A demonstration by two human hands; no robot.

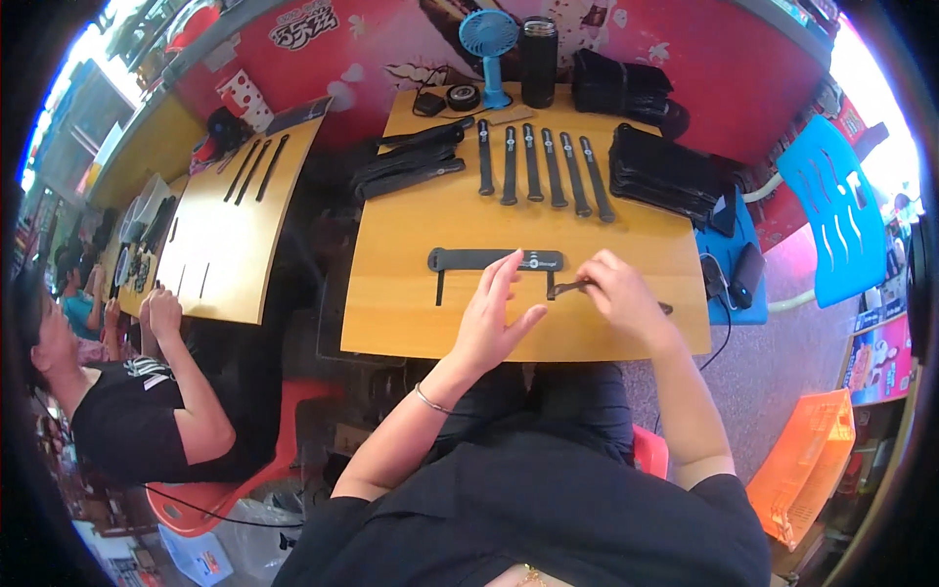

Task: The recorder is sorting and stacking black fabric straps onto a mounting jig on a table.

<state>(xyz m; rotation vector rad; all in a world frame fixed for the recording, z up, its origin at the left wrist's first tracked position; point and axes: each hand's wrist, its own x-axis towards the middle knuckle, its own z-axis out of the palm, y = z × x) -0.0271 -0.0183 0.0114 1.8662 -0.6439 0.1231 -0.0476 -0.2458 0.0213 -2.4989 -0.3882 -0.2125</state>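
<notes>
A black strap [469, 259] with a slot at its left end and pale printing at its right lies crosswise on the wooden table [391, 323] before me. Below it, a short dark strip [439, 289] points toward me on the left, and a similar dark mark [551, 279] on the right. My left hand [494, 318] is open, fingers spread, just under the strap's right half; it holds nothing. With fingertips pinched, my right hand [624, 301] grips a small dark strip [564, 290], whose free end is beside the right-hand mark. The strip's other end is hidden by my fingers.
Several straps [532, 164] lie in a row at the back, between strap bundles [406, 171] and a black stack [655, 176]. A blue fan [492, 59] and black bottle [538, 64] stand behind. Another person [147, 411] works at the left table; a blue chair [829, 210] stands right.
</notes>
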